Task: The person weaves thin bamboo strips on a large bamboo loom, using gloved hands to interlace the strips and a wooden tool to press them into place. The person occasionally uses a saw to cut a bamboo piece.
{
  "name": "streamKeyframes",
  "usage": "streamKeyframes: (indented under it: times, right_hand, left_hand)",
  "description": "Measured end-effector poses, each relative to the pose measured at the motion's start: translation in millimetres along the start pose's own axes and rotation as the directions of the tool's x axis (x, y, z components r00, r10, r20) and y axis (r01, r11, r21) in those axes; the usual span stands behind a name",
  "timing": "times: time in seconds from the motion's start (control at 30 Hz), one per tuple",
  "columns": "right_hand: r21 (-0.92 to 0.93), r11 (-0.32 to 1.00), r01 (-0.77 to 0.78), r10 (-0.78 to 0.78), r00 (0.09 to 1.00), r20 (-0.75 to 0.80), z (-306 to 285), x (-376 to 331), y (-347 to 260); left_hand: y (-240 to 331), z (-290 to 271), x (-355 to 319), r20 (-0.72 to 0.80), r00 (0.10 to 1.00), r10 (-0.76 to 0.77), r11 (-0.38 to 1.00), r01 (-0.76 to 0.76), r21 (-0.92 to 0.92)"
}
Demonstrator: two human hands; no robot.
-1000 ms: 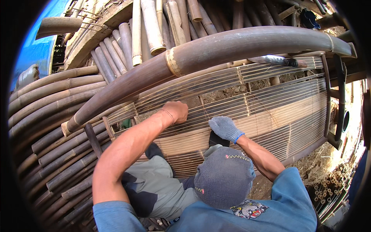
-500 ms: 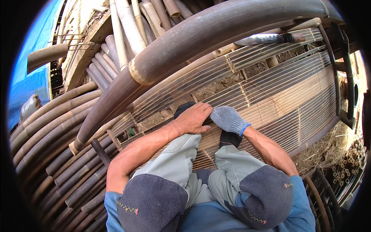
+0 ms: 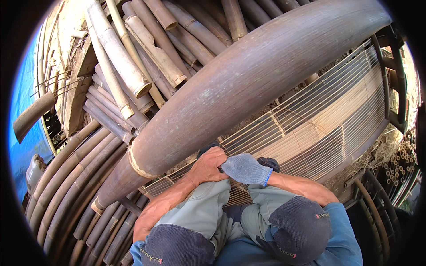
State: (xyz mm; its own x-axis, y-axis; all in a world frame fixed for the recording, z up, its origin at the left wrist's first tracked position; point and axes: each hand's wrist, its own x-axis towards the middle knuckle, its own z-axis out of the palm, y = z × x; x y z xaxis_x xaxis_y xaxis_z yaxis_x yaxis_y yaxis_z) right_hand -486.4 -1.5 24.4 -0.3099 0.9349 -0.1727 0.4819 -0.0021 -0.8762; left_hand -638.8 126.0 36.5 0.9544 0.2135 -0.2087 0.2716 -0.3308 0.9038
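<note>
Just beyond my bent knees, my two hands come together over a frame of thin parallel bamboo strips (image 3: 310,137). Bare and closed, my left hand (image 3: 209,164) curls its fingers in beside the other hand. A grey knit glove with a blue cuff covers my right hand (image 3: 246,169), which is closed too, its fingertips meeting the left fingers. Whatever is pinched between them is too small or hidden to name. A thick brown bamboo pole (image 3: 248,93) crosses above the frame, close beyond my hands, and hides much of its far side. My dark shoes show partly behind the hands.
Cut bamboo poles (image 3: 120,53) lie piled at the far left. Long bent bamboo poles (image 3: 66,173) are stacked at left. A blue tarp (image 3: 26,106) hangs at the left edge. Several thin bamboo ends (image 3: 401,162) show at right, near a dark slatted rack (image 3: 377,213).
My view has shifted, and the thick pole looms larger and nearer to my hands. It now covers the knife seen earlier on the frame. My hands stay together, with the left fingers curled in more.
</note>
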Motion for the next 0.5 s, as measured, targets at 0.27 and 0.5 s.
streamKeyframes:
  times: [0.27,0.5]
  right_hand:
    - [0.068,0.996,0.052,-0.044,0.993,-0.112,5.1,-36.5,35.8]
    - [0.651,0.406,-0.641,0.858,0.513,-0.029,-52.2,-111.8,16.1]
  left_hand:
    - [20.5,13.6,32.2,0.233,0.963,-0.135,0.958,0.067,0.277]
    - [25.0,41.6,36.6,0.438,0.887,0.143,0.807,-0.361,0.467]
